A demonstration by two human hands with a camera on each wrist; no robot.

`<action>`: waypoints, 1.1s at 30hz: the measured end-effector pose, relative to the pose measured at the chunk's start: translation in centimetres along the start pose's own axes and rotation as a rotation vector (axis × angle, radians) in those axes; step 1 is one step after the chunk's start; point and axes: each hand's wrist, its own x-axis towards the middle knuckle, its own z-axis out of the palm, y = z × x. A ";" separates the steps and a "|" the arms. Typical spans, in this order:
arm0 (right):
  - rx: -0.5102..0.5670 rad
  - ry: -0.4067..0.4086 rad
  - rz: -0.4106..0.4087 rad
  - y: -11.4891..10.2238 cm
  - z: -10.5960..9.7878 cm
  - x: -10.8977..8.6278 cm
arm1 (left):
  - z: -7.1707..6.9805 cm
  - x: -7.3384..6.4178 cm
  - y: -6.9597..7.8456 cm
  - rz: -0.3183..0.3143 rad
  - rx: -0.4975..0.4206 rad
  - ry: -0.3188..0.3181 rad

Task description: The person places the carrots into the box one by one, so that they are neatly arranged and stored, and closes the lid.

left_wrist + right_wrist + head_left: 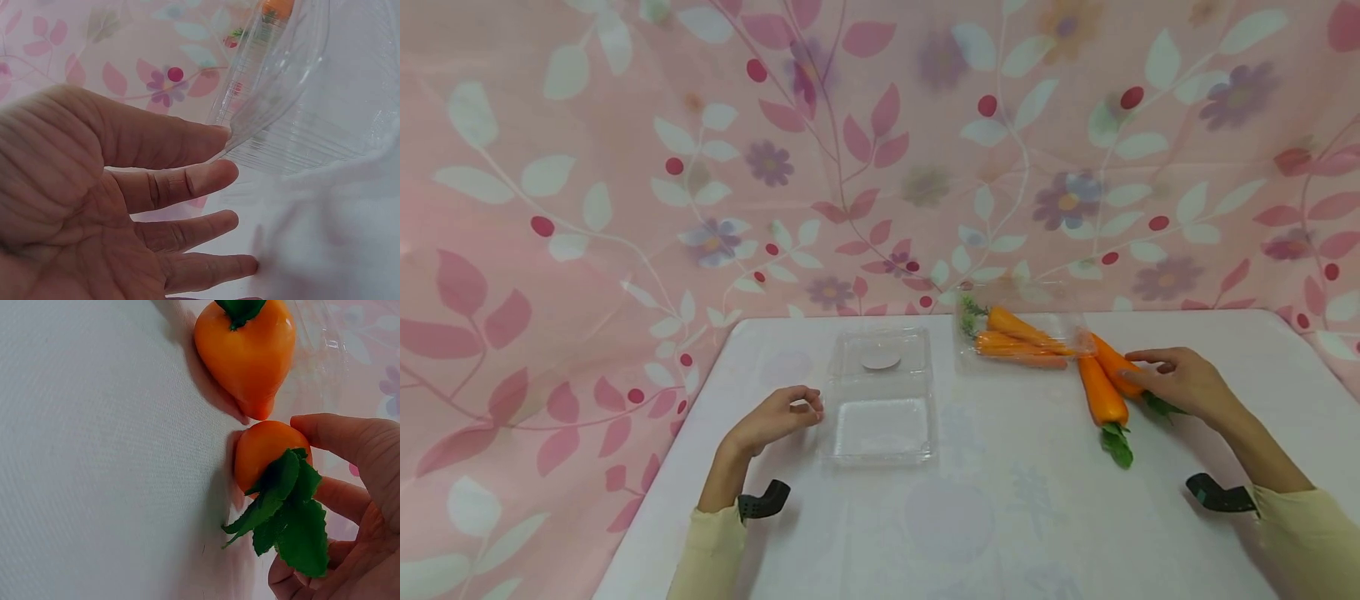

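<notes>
My left hand (782, 417) is at the left edge of an open clear plastic clamshell box (883, 425), which lies flat with its lid folded back. In the left wrist view, thumb and index finger pinch the box's thin rim (240, 140), while the other fingers stay extended. On the right, my right hand (1183, 383) holds an orange toy carrot (1112, 362) with green leaves near its thick end, thumb against its side; the leaves (290, 512) partly hide the fingers. Just left of it lies a second carrot (1103, 396), leaves towards me.
A second clear box (962, 354) at the table's back edge contains several slimmer carrots (1018, 337) with feathery tops. The two loose carrots' tips reach its right end. Behind the white table (1015, 517) hangs a pink floral cloth (880, 167).
</notes>
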 end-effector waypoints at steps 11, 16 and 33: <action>-0.044 0.019 0.021 0.4 -0.5 -0.1 | -0.2 -0.1 0.1 0.000 -0.008 -0.005; -0.060 0.011 0.038 0.9 -0.9 -0.5 | -0.1 0.0 0.1 -0.001 -0.009 -0.011; -0.118 0.047 0.036 3.2 -2.5 -1.8 | -0.1 0.1 -0.2 -0.014 -0.010 -0.010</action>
